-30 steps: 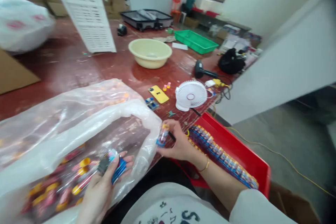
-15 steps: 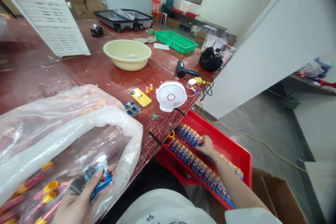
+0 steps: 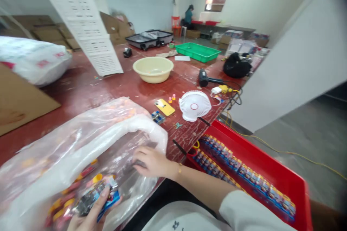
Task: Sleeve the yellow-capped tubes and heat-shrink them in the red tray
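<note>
My left hand (image 3: 93, 213) grips a bundle of small printed plastic bags (image 3: 101, 195), blue at one end and dark at the other, with the thumb pressed on top. Beneath it lies a large clear plastic sack (image 3: 114, 124) with its edge rolled back, holding several pink-and-yellow tubes (image 3: 61, 204). Over the sack's opening is my right hand (image 3: 150, 160), fingers loosely bent and apart, with nothing visible in them. In the red tray (image 3: 273, 162) at right, filled packets (image 3: 252, 175) with yellow and blue parts stand in rows.
On the red table (image 3: 119, 88) are a white fan (image 3: 194, 105), a yellow phone (image 3: 165, 107), small scissors (image 3: 177, 126), a cream basin (image 3: 153, 68), a hair dryer (image 3: 207, 78) and a green tray (image 3: 197, 51). A cardboard piece (image 3: 24, 97) stands at left. Another person (image 3: 188, 15) is far back.
My right hand has left the packets in the red tray and moved left over the sack. My left hand keeps hold of the printed bags. The view has turned left.
</note>
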`<move>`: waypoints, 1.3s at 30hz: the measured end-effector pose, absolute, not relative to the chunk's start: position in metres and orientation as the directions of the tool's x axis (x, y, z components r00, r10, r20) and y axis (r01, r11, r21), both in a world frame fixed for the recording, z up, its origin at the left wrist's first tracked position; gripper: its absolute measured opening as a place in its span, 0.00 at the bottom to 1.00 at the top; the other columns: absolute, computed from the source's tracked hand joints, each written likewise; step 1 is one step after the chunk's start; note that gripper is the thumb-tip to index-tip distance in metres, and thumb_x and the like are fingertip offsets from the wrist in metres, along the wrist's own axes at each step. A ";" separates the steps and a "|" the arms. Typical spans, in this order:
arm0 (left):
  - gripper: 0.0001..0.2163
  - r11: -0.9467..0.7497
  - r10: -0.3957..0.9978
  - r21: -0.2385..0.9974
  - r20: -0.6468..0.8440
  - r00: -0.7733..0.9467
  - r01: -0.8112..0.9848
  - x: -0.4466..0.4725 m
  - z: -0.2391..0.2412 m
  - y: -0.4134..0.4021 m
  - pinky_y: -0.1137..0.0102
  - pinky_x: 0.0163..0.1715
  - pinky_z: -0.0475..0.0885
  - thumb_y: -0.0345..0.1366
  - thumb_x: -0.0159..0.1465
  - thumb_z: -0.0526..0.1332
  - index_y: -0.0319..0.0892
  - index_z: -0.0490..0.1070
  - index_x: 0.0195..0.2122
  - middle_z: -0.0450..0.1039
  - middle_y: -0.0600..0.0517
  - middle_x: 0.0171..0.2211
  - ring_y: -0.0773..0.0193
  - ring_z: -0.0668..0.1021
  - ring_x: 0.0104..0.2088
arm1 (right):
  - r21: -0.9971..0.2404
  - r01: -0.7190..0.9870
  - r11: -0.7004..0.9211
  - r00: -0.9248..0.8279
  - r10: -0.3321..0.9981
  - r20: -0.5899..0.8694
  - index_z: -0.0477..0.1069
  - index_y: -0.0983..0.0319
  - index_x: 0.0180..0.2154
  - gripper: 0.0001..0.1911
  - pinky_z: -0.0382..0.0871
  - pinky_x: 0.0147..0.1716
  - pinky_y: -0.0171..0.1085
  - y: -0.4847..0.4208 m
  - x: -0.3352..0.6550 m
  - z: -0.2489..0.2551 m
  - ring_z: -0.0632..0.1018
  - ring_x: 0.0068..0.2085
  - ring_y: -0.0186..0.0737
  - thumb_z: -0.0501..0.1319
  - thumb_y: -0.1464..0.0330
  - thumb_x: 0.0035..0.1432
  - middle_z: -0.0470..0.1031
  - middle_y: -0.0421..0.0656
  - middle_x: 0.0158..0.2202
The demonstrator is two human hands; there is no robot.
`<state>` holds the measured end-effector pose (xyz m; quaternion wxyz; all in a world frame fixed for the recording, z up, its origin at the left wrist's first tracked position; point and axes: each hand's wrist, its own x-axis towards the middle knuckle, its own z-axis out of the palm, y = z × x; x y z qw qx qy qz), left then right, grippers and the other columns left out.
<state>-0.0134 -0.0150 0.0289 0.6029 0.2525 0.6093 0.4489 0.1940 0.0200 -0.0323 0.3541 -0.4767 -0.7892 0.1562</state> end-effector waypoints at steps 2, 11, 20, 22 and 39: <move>0.23 0.435 0.848 0.860 -0.491 -0.199 -0.267 -0.023 0.041 -0.022 0.67 0.37 0.83 0.40 0.41 0.78 0.44 0.78 0.39 0.80 0.52 0.42 0.50 0.81 0.46 | -0.526 0.555 0.645 -0.570 0.755 0.325 0.69 0.60 0.46 0.14 0.67 0.54 0.43 0.051 0.135 -0.025 0.70 0.55 0.43 0.61 0.65 0.58 0.70 0.47 0.54; 0.23 0.401 0.854 0.868 -0.470 -0.225 -0.292 -0.056 0.035 -0.039 0.68 0.31 0.81 0.43 0.44 0.77 0.37 0.77 0.38 0.82 0.45 0.35 0.52 0.83 0.36 | -0.597 0.529 0.603 -0.726 0.686 0.049 0.73 0.59 0.46 0.14 0.70 0.48 0.46 0.060 0.083 -0.048 0.74 0.46 0.45 0.63 0.72 0.56 0.74 0.46 0.45; 0.20 0.448 0.886 0.870 -0.463 -0.028 -0.207 -0.011 0.019 -0.016 0.71 0.28 0.76 0.44 0.46 0.75 0.35 0.80 0.35 0.82 0.44 0.31 0.58 0.82 0.31 | -0.866 0.348 0.360 -0.425 0.884 0.197 0.65 0.56 0.52 0.13 0.73 0.48 0.41 0.043 0.207 -0.007 0.76 0.50 0.40 0.54 0.68 0.66 0.73 0.45 0.49; 0.18 0.456 0.885 0.867 -0.466 -0.008 -0.200 -0.006 0.016 -0.012 0.72 0.27 0.74 0.42 0.45 0.76 0.36 0.80 0.33 0.81 0.46 0.28 0.61 0.80 0.28 | -0.910 0.220 0.352 -0.349 0.899 0.263 0.67 0.55 0.48 0.10 0.72 0.49 0.41 0.037 0.215 0.010 0.76 0.50 0.40 0.58 0.67 0.64 0.72 0.44 0.48; 0.12 0.366 0.926 0.928 -0.357 0.122 -0.066 -0.001 0.016 -0.004 0.74 0.24 0.66 0.39 0.49 0.74 0.39 0.74 0.21 0.72 0.55 0.19 0.69 0.70 0.21 | -0.988 0.086 0.126 -0.323 0.942 0.092 0.66 0.59 0.32 0.13 0.70 0.33 0.36 0.052 0.188 0.036 0.72 0.32 0.32 0.69 0.63 0.52 0.71 0.38 0.32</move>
